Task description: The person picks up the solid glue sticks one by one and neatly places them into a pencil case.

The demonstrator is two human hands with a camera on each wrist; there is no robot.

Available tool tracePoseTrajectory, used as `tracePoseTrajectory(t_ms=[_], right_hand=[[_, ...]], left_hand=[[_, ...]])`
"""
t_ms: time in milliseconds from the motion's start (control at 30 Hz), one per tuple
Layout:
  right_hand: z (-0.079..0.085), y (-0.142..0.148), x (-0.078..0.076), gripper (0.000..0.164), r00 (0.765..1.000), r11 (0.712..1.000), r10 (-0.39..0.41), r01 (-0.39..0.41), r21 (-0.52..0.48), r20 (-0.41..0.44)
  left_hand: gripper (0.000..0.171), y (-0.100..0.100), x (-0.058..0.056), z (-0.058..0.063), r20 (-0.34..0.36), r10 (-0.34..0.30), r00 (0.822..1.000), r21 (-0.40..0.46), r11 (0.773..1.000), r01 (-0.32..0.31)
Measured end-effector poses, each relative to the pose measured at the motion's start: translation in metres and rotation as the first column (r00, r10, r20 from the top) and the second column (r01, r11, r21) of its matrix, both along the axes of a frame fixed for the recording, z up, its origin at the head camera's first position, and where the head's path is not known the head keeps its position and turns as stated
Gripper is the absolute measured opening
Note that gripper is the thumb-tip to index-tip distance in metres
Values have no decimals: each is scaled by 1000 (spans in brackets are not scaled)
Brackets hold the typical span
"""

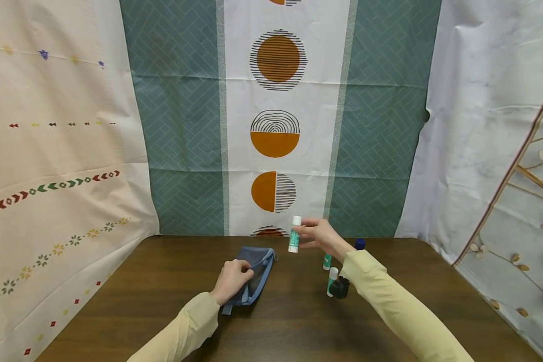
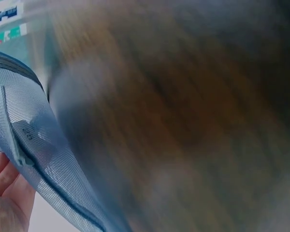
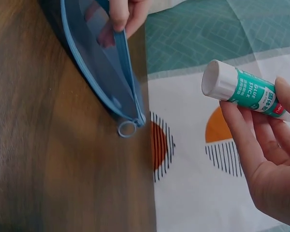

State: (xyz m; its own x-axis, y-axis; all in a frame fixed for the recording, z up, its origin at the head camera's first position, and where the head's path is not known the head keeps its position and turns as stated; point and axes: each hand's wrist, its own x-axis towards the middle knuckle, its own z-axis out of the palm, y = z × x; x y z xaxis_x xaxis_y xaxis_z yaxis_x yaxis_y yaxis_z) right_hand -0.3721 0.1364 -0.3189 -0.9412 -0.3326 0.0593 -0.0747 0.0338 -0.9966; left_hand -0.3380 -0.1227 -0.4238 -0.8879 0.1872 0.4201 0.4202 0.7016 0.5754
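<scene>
Glue stick (image 1: 294, 234), raised in my right hand (image 1: 319, 234), right of the blue mesh pouch (image 1: 259, 281) and apart from it. Thumb and fingers of that hand pinch the tube toward one end; the other end juts free. My left hand (image 1: 232, 279) pinches one zip edge of the pouch, whose mouth gapes.

Likely faults: if my left pinch slackened, the soft mouth might fold inward and the stick could catch on the zip; a loosened right grip, being off-centre, could let the stick swivel or drop. A low sweep of my right sleeve (image 1: 389, 296) might topple the second glue stick (image 1: 332, 284) or the black object (image 1: 340, 288) close beside it.

Edges and room: the desk (image 1: 289, 322) ends at hanging cloth (image 1: 240, 125), near the pouch's ring (image 3: 127, 128). Bare surface lies left of the pouch and between it and the second stick.
</scene>
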Motion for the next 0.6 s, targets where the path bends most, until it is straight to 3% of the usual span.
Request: tracePoseTrajectory(t_ms=[600], right_hand=[[-11,-23,2,43,999,999,29,-28,-39,23]], left_hand=[[14,-2,-4,3,-2,2,1000,11,1000,-2]])
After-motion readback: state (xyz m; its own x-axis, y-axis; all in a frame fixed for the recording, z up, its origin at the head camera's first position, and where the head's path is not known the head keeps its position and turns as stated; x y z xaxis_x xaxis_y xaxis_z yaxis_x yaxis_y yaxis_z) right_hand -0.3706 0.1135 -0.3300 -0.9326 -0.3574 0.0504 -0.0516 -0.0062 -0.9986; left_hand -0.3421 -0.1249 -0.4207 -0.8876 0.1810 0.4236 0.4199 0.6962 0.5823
